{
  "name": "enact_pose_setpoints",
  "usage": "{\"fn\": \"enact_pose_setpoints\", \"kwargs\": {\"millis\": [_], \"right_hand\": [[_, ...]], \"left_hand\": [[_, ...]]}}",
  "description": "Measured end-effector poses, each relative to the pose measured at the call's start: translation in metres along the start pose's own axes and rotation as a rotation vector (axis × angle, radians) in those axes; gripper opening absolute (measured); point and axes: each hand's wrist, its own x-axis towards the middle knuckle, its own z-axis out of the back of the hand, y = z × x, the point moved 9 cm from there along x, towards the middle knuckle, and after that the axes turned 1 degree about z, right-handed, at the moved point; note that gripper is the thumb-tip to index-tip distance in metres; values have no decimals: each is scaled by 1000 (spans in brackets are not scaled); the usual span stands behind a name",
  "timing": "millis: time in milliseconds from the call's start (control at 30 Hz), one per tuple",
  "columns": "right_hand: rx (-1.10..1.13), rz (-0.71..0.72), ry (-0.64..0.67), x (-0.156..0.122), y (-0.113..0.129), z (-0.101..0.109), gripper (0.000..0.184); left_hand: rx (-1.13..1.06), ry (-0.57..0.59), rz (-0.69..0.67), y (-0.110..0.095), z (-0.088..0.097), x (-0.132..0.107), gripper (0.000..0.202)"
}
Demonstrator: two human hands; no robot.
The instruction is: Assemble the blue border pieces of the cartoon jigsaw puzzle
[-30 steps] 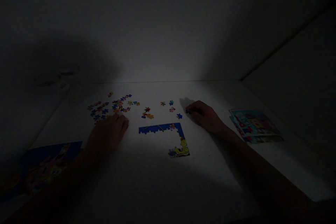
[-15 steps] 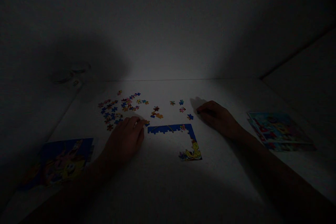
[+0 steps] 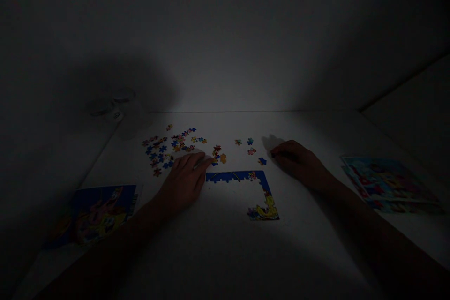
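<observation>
A partly joined jigsaw puzzle [image 3: 270,194] lies on the white table, its blue top strip, right side and a lower corner connected. Just beyond the strip's left end is my left hand [image 3: 186,179], thumb and forefinger closed on a small blue and yellow puzzle piece [image 3: 214,163]. To the right of the puzzle, my right hand [image 3: 298,161] rests with its fingertips pinched on a small dark puzzle piece [image 3: 273,154], mostly hidden by the fingers. A loose blue piece [image 3: 262,161] sits between that hand and the puzzle corner.
Many loose puzzle pieces [image 3: 161,148] spread behind my left hand. A few more, including a pink one [image 3: 251,151], lie behind the puzzle. A cartoon picture sheet [image 3: 101,215] is at left, and picture sheets [image 3: 390,180] overlap at right. Clear plastic packaging [image 3: 114,108] stands back left.
My left hand has shifted slightly right with the piece at its fingertips, nearer the loose orange pieces. The right hand keeps its pinch in place. The whole view has shifted a little.
</observation>
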Motion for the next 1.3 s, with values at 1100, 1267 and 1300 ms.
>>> {"fn": "enact_pose_setpoints", "kwargs": {"millis": [1100,1267,1300], "right_hand": [[-305,400,321,92,149,-133,38],[-371,409,361,94,138,-144,43],[-372,413,357,92,137,-143,42]], "left_hand": [[19,-60,78,12,-4,2,41],[0,-5,78,13,-5,2,44],[-8,12,84,13,-5,2,44]]}}
